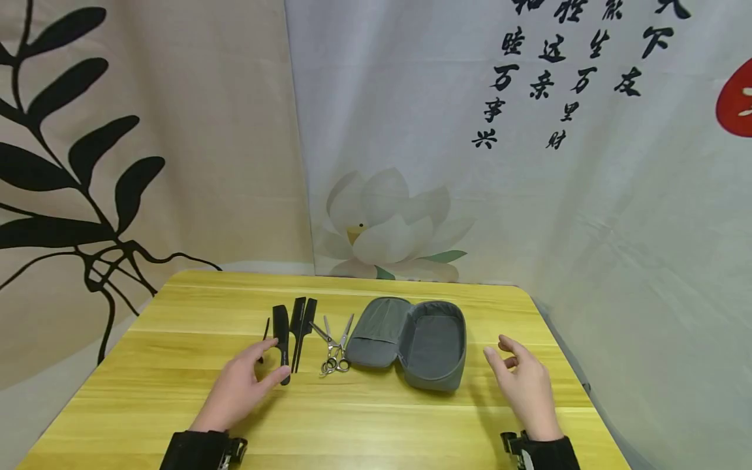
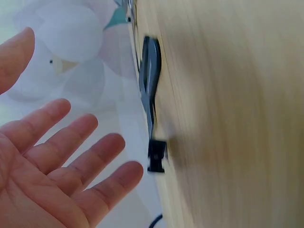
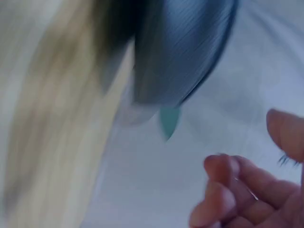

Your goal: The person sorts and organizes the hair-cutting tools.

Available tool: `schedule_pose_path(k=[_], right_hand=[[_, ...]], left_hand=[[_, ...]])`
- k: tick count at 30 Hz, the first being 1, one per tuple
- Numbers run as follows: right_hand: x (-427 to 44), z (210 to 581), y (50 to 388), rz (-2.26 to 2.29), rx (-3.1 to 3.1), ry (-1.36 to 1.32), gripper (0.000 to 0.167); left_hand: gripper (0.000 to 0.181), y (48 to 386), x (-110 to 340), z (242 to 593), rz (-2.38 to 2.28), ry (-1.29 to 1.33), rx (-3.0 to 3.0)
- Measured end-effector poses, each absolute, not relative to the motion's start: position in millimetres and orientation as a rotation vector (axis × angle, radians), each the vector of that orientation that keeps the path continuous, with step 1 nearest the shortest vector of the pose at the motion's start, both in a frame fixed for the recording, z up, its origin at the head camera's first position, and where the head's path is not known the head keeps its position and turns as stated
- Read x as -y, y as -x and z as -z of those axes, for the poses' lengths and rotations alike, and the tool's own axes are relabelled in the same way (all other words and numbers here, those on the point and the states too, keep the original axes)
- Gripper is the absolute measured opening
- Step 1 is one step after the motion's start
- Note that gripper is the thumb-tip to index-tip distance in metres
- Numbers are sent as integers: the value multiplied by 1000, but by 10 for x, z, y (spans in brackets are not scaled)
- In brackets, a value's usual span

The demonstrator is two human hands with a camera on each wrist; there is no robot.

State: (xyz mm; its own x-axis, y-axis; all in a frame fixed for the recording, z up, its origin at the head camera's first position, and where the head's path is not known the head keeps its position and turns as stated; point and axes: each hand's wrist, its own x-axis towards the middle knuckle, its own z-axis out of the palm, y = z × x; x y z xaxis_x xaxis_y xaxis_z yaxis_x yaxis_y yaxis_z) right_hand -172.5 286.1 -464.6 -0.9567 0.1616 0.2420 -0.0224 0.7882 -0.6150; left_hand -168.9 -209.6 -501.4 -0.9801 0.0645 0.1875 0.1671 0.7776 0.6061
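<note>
My left hand (image 1: 239,385) hovers over the left part of the table, fingers spread, close to a wide black comb (image 1: 281,324). In the left wrist view the palm faces inward, and the hand (image 2: 66,175) holds nothing. A slim black item (image 1: 267,328) lies just left of that comb, partly hidden by the fingers. Two black tail combs (image 1: 301,326) lie side by side to the right, followed by two pairs of silver scissors (image 1: 343,336). My right hand (image 1: 525,382), loosely curled and holding nothing, is right of an unzipped grey case (image 1: 457,372).
The case's lid (image 1: 373,352) lies folded out to the left, toward the scissors. Everything rests on a yellow wood-grain table (image 1: 364,431). Behind it hangs a printed cloth (image 1: 411,130) with a lotus and dark writing.
</note>
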Motion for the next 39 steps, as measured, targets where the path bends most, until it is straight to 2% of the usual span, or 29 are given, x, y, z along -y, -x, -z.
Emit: schedule_pose_path(k=[3, 7, 11, 17, 23, 31, 39], right_hand=[[-2591, 4593, 1660, -893, 2535, -39, 41], [-2198, 4598, 1562, -929, 2465, -292, 31], [-1890, 4652, 1514, -1008, 2524, -455, 31], [-1650, 4795, 1506, -952, 2593, -559, 30], [-1560, 4908, 1481, -975, 2641, -672, 29], [-1504, 5008, 1471, -980, 2675, -805, 30], [-1503, 5065, 1489, -1005, 2711, -811, 32]], left_hand=[[72, 1684, 2015, 5006, 1038, 167, 2835], [72, 1693, 1896, 4998, 1128, 150, 2865], [67, 1700, 1750, 5014, 1187, 163, 2877], [61, 1683, 1540, 5067, 1224, 202, 2898], [59, 1665, 1422, 5077, 1296, 225, 2907], [66, 1668, 1347, 5131, 1186, 307, 2972], [66, 1685, 1327, 5141, 1013, 241, 2978]])
